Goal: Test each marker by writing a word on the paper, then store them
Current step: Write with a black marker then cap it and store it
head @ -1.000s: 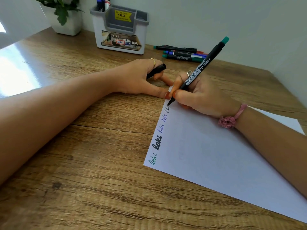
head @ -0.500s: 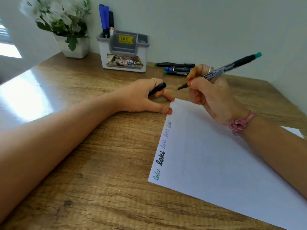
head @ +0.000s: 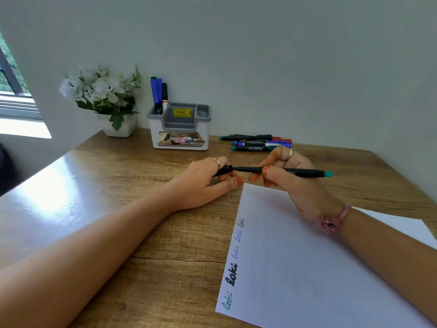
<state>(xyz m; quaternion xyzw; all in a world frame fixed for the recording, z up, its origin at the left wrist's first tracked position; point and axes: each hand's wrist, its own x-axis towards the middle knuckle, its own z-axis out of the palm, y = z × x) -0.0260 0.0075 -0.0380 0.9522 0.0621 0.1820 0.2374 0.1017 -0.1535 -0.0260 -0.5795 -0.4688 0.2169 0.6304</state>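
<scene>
Our right hand point(head: 287, 172) grips a black pen point(head: 279, 171) level above the table point(head: 165, 233), its teal end pointing right; our left hand point(head: 208, 183) pinches the cap point(head: 223, 171) just at the pen's tip, the two meeting between our hands; the paper point(head: 307, 268) lies below our right wrist, words down its left edge; more markers point(head: 257, 143) lie beside the holder point(head: 181, 129) behind.

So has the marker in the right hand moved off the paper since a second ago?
Yes. The marker has lifted off the paper, swung horizontal, and its tip now meets the cap held by the left hand beyond the sheet's top corner.
</scene>
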